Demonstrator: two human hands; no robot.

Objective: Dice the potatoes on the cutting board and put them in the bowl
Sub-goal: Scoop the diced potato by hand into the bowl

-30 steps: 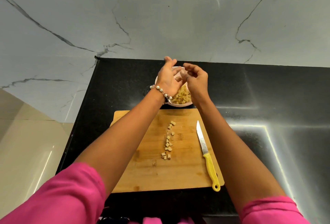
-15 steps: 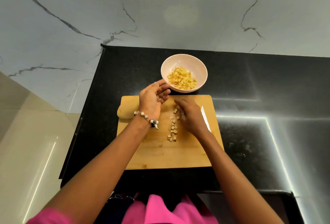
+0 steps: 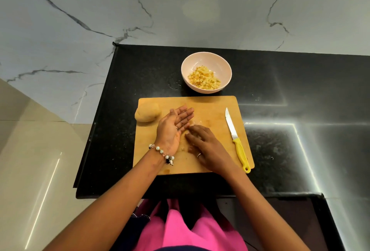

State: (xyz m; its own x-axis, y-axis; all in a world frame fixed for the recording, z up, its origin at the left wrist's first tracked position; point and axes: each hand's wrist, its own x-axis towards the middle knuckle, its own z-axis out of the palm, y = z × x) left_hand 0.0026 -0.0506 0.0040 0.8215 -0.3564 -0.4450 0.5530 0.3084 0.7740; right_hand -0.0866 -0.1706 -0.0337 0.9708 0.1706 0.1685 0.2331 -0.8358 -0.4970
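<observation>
The left hand lies palm up on the cutting board, its fingers straight and together, reaching toward twelve o'clock and holding nothing that can be made out. The right hand is palm down just beside it at its four o'clock, fingers loosely spread and flat toward the board, their tips touching the edge of the left palm; any potato bits beneath them are hidden or blurred, so what they cover cannot be told. A beaded bracelet circles the left wrist.

A whole potato sits at the board's ten o'clock corner, overhanging the edge. A yellow-handled knife lies along the board's three o'clock side, blade pointing to twelve, apart from both hands.

Beyond the board at twelve o'clock, a pale pink bowl stands on the black worktop, holding a heap of diced potato. A marble-patterned wall rises behind.
</observation>
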